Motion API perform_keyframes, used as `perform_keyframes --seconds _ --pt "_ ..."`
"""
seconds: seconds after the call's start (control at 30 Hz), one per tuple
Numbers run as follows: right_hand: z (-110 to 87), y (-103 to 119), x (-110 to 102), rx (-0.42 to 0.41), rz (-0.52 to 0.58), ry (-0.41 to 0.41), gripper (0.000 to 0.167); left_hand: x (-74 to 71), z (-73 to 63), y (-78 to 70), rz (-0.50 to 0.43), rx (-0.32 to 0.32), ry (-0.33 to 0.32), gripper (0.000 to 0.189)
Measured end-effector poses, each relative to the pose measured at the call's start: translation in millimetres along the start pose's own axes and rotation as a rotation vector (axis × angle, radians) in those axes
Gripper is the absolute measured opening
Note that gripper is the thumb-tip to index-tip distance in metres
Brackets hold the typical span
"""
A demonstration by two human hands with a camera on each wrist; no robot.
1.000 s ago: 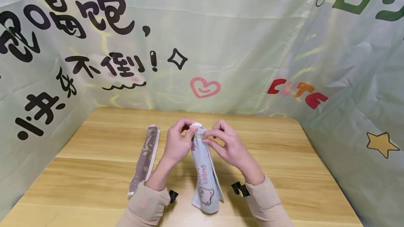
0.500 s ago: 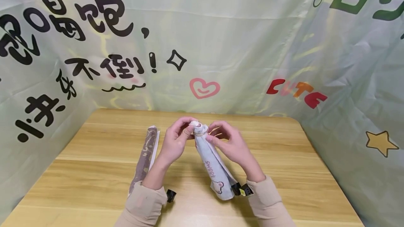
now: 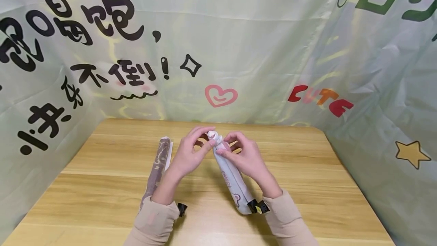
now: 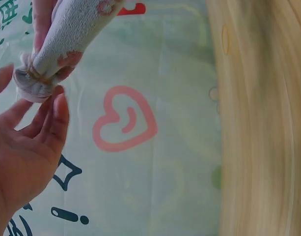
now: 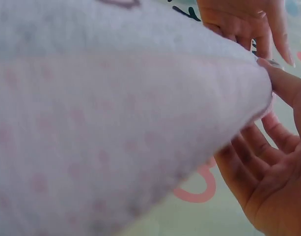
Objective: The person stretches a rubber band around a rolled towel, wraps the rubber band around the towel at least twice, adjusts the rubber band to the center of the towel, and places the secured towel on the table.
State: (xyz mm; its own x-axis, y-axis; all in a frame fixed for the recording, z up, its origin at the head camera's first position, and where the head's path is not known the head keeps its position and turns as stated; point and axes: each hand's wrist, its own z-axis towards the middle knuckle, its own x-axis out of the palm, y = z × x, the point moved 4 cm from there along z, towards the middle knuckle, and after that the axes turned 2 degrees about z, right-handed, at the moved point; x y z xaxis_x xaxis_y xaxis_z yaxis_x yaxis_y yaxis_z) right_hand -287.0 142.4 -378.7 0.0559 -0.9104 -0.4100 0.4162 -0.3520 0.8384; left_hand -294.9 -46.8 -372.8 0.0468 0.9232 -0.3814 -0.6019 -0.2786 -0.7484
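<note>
Above the middle of the desk [image 3: 300,170], a pale towel [image 3: 228,174] is held aslant, its banded end up between both hands. It is pinched near that end by the right hand [image 3: 248,156], thumb in front and fingers behind. The left hand [image 3: 189,153] is curved loosely about the tip, its fingers wide; whether the tip is touched cannot be told. Room is left on the desk to the right of the right arm, as far as the side edge, and at the far edge before the backdrop [image 3: 259,48]. The left side is partly taken up by a brown cloth [image 3: 157,170], whose near end is hidden by the left sleeve [image 3: 153,215]. The desk's near edge is cut off. The towel's lower end is partly covered by a wrist camera [image 3: 258,206]; contact with the desk cannot be made out. By the right wrist view, the towel is blurred.
</note>
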Motion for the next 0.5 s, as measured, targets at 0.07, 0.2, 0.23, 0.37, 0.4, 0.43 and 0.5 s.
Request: perform_keyframes --seconds 0.07,0.2,0.23,0.37,0.4,0.43,0.5 --pt "0.1 1.2 2.0 -0.004 -0.013 0.028 0.032 -2.4 -0.3 0.6 0.018 0.007 0.01 0.032" --pt "-0.3 3.9 4.9 -0.022 -0.011 0.099 0.032 -5.7 -1.0 3.4 -0.044 -0.004 0.032 0.025" --pt "-0.4 4.7 5.0 -0.034 0.0 0.114 0.031 -6.0 -1.0 4.5 -0.077 -0.009 0.038 0.024" --pt "-1.2 7.6 1.7 -0.136 0.106 0.107 0.018 -7.8 -1.4 5.0 -0.191 -0.011 0.042 0.019" --pt "-1.5 9.1 0.2 -0.184 0.135 0.091 0.014 -8.1 -1.5 4.5 -0.207 -0.002 0.043 0.018" --pt "-1.8 10.4 -1.3 -0.234 0.154 0.073 0.013 -8.1 -1.5 3.7 -0.222 0.005 0.046 0.017" --pt "-2.3 13.1 -3.7 -0.35 0.153 0.026 0.013 -7.8 -1.8 1.6 -0.239 0.021 0.056 0.015"
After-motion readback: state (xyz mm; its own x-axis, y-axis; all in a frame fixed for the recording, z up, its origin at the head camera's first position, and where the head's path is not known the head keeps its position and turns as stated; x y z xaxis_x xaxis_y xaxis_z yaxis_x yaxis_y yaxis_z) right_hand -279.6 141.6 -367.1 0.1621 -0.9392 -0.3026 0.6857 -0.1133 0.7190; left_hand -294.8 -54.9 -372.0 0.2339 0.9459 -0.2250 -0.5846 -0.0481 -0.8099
